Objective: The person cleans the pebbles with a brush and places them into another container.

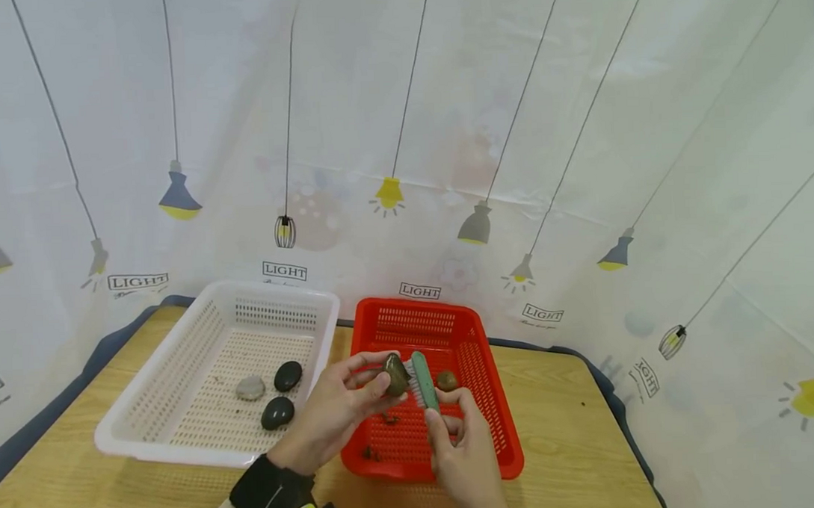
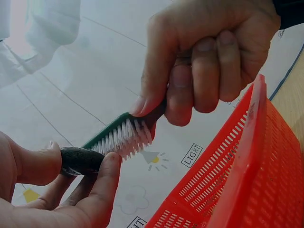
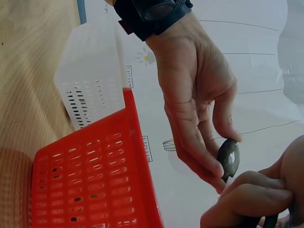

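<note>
My left hand point(image 1: 348, 402) pinches a dark, wet-looking stone point(image 1: 395, 375) between thumb and fingers above the red basket point(image 1: 511, 437). In my right hand point(image 1: 462, 446) is a green brush point(image 1: 423, 380) with white bristles, gripped by its handle. The bristles point(image 2: 124, 137) face the stone and meet its edge in the left wrist view. In the right wrist view the stone point(image 3: 229, 159) shows between the left fingertips, while the right fingers hide most of the brush. A brown stone point(image 1: 446, 380) lies in the red basket, with small dark bits near it.
To the left stands a white basket point(image 1: 151, 451) holding two black stones point(image 1: 278, 413) and a pale grey stone point(image 1: 251, 388). Both baskets rest on a wooden table point(image 1: 561, 428). Behind it hangs a white sheet point(image 1: 388, 98) printed with lamps.
</note>
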`<state>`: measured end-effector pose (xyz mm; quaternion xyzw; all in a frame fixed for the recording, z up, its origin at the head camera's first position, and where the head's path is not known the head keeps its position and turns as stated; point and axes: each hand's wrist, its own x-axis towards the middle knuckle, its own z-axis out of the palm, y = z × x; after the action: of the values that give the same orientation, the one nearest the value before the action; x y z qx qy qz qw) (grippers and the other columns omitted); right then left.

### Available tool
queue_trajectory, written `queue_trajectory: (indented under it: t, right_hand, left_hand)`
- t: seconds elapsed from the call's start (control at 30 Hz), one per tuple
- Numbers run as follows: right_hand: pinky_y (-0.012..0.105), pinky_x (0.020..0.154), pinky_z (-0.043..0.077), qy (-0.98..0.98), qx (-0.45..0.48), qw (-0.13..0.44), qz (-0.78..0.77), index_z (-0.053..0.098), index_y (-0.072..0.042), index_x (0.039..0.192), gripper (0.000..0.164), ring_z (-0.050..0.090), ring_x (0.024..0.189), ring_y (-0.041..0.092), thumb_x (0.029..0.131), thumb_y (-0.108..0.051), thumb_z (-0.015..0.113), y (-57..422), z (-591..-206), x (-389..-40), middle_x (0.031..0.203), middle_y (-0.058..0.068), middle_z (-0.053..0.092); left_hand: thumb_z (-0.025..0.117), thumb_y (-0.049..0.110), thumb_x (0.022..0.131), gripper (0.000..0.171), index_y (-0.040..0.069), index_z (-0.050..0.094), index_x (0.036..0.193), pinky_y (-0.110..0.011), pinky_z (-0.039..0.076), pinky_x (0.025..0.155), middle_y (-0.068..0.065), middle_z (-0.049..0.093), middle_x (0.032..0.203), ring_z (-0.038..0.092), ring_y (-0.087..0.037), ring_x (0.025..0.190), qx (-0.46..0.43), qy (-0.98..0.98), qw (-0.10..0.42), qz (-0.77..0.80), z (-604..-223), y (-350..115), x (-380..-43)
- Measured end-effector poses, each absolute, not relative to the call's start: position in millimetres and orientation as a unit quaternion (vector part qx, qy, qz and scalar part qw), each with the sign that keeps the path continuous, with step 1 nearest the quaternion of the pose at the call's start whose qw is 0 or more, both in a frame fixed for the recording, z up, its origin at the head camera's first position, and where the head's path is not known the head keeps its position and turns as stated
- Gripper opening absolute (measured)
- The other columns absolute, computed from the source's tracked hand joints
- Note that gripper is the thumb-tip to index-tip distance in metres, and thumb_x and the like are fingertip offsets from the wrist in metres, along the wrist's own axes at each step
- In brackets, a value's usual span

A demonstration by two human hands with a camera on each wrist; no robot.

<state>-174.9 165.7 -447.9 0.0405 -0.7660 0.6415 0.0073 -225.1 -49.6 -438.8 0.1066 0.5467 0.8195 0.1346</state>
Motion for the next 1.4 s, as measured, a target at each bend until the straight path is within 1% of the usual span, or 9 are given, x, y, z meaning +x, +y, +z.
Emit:
queue_trajectory:
  t: [0.13,0.3,0.4,0.6,0.73,0.9,1.03,1.17,1.4]
  right_hand:
    - [0.017,0.048,0.039,-0.766,0.049,-0.008,0.641,0.055,-0.001,0.148,0.032,0.044,0.048,0.008,0.121,-0.015,0.065,167.1,-445.7,-170.5,0.069,-0.001,0.051]
    - [0.016,0.049,0.040,-0.757,0.062,-0.007,0.650,0.054,0.000,0.150,0.035,0.044,0.049,0.006,0.121,-0.016,0.065,163.0,-442.4,-166.7,0.071,-0.001,0.053]
    - [0.016,0.049,0.040,-0.757,0.062,0.006,0.650,0.055,-0.001,0.147,0.031,0.044,0.049,0.007,0.121,-0.014,0.064,163.3,-442.9,-169.8,0.070,-0.001,0.052]
    - [0.016,0.048,0.040,-0.756,0.069,0.000,0.650,0.056,0.001,0.144,0.029,0.045,0.048,0.006,0.120,-0.014,0.065,166.7,-441.6,-169.9,0.068,-0.002,0.050]
    - [0.017,0.048,0.041,-0.751,0.077,-0.008,0.656,0.055,0.000,0.147,0.032,0.046,0.048,0.007,0.120,-0.015,0.065,166.1,-439.6,-167.2,0.069,-0.002,0.052]
    - [0.017,0.048,0.038,-0.747,0.069,-0.006,0.661,0.055,-0.002,0.147,0.030,0.043,0.049,0.007,0.121,-0.014,0.064,165.6,-437.6,-167.8,0.069,-0.002,0.049]
    - [0.017,0.049,0.038,-0.753,0.063,-0.012,0.655,0.055,-0.001,0.147,0.030,0.042,0.049,0.007,0.121,-0.014,0.064,165.1,-437.5,-167.3,0.069,-0.002,0.049]
    - [0.017,0.048,0.039,-0.752,0.072,-0.019,0.655,0.053,-0.001,0.150,0.034,0.043,0.049,0.007,0.121,-0.016,0.064,162.5,-438.6,-164.9,0.070,-0.001,0.052]
    - [0.016,0.047,0.036,-0.760,0.072,0.014,0.646,0.056,-0.001,0.146,0.031,0.041,0.048,0.005,0.121,-0.016,0.065,160.4,-440.5,-169.5,0.067,-0.002,0.050]
  left_hand:
    - [0.074,0.015,0.115,0.062,-0.008,0.051,0.167,-0.037,0.069,0.113,-0.024,0.067,0.159,0.079,-0.018,0.127,0.098,0.549,0.133,0.819,-437.5,-50.3,-225.8]
    - [0.074,0.013,0.115,0.057,-0.009,0.054,0.163,-0.038,0.068,0.114,-0.016,0.073,0.148,0.078,-0.019,0.126,0.124,0.554,0.144,0.811,-441.1,-47.6,-226.7]
    - [0.076,0.011,0.114,0.055,-0.010,0.056,0.161,-0.038,0.069,0.112,-0.016,0.074,0.147,0.079,-0.020,0.125,0.139,0.555,0.148,0.807,-442.2,-48.5,-226.4]
    - [0.078,0.011,0.112,0.059,-0.007,0.057,0.164,-0.036,0.070,0.110,-0.019,0.074,0.150,0.081,-0.019,0.124,0.114,0.562,0.125,0.810,-438.5,-52.7,-224.4]
    - [0.077,0.007,0.112,0.054,-0.004,0.061,0.162,-0.035,0.070,0.109,-0.016,0.077,0.146,0.081,-0.018,0.123,0.109,0.570,0.119,0.805,-438.6,-49.7,-224.2]
    - [0.077,0.004,0.112,0.052,-0.006,0.061,0.161,-0.037,0.070,0.110,-0.017,0.076,0.150,0.081,-0.019,0.123,0.125,0.566,0.127,0.805,-438.5,-47.7,-221.9]
    - [0.076,0.002,0.111,0.051,-0.004,0.063,0.160,-0.035,0.071,0.107,-0.019,0.075,0.148,0.081,-0.020,0.123,0.096,0.569,0.107,0.810,-435.9,-49.1,-220.9]
    - [0.076,0.002,0.112,0.051,-0.003,0.064,0.161,-0.033,0.071,0.106,-0.018,0.076,0.146,0.080,-0.019,0.123,0.085,0.576,0.098,0.807,-435.9,-49.8,-221.7]
    - [0.077,0.002,0.111,0.052,-0.005,0.062,0.161,-0.033,0.070,0.106,-0.018,0.076,0.146,0.081,-0.020,0.122,0.112,0.577,0.109,0.802,-438.5,-50.3,-220.9]
